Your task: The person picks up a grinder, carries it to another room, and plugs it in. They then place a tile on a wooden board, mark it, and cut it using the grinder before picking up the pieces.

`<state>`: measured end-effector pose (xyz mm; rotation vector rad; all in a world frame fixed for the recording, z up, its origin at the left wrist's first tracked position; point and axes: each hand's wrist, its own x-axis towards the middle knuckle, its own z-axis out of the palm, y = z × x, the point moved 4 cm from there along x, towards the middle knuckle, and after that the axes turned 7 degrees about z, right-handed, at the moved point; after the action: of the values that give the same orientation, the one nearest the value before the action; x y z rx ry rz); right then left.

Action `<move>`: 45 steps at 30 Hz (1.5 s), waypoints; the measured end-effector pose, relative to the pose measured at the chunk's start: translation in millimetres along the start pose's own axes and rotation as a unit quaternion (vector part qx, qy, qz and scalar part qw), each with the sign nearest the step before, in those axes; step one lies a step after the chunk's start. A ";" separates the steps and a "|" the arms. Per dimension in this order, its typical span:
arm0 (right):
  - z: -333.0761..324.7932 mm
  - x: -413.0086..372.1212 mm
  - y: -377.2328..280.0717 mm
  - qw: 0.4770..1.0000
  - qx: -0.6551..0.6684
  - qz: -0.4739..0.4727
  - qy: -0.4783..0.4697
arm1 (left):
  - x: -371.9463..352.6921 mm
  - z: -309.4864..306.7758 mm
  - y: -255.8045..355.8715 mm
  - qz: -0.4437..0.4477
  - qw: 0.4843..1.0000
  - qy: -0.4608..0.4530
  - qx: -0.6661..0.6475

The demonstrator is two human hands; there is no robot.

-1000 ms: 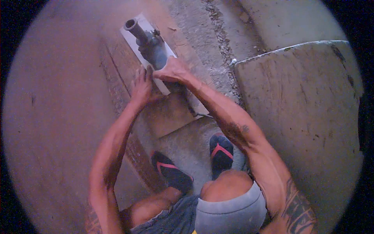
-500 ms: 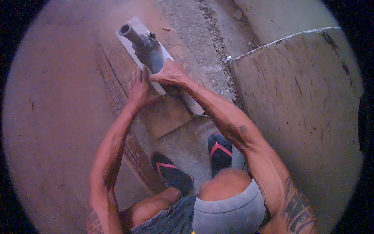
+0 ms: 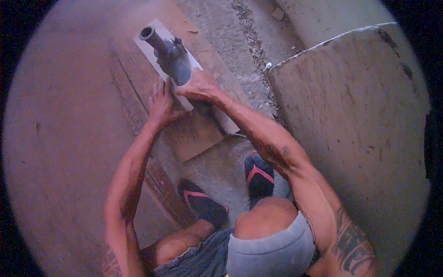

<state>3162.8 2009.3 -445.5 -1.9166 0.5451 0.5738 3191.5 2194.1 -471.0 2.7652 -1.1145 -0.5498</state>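
A dusty dark power tool [image 3: 176, 64] with a round, open tube at its far end sits on a narrow pale board [image 3: 150, 50]. I cannot make out its exact kind. My right hand [image 3: 199, 86] is wrapped round the near end of the tool, thumb towards the left. My left hand [image 3: 162, 104] lies along the left edge of the pale board near its close end, fingers stretched out and slightly apart. Whatever lies under the tool's body is hidden.
Beneath the pale board are brown wooden planks [image 3: 198, 138]. A large wooden panel [image 3: 341, 92] stands at the right, beside rough concrete [image 3: 221, 34]. My feet in dark socks and flip-flops [image 3: 200, 196] are close to the planks. Dusty haze hangs at the upper left.
The view has shifted slightly, so the board, tool and hands appear a little further left. My hands keep the same hold and placement.
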 end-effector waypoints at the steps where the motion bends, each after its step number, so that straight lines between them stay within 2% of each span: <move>1: 3.3 4.4 0.6 1.000 0.009 -0.011 0.011 | -0.7 1.3 -2.3 0.002 1.000 -0.003 0.000; 15: 11.2 8.8 6.5 0.999 -0.018 0.010 0.026 | 3.8 11.7 -11.2 0.004 1.000 -0.027 -0.007; 20: 9.1 2.9 5.6 1.000 -0.012 0.009 0.002 | 4.6 12.5 -12.7 0.020 1.000 -0.009 -0.002; 23: 12.6 5.3 10.2 0.999 -0.029 0.016 0.037 | 6.0 14.9 -14.7 0.022 1.000 -0.011 -0.006; 29: 10.4 -0.2 12.1 0.999 -0.036 0.005 0.036 | 6.5 25.2 -22.0 0.032 0.999 0.004 0.014; 32: 10.1 -3.2 13.0 1.000 -0.019 0.016 0.003 | 5.6 22.1 -19.4 0.034 0.999 0.017 0.006; 35: 12.4 -1.1 16.2 0.999 -0.014 0.007 0.044 | 6.0 15.0 -12.8 0.028 0.999 0.011 0.011; 45: 8.2 -13.9 18.0 0.999 -0.027 0.017 0.015 | 7.7 23.0 -16.2 0.042 0.999 0.023 0.008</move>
<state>3139.8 2011.7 -452.6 -1.9735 0.5880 0.5874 3198.6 2201.3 -498.3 2.7158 -1.2225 -0.4682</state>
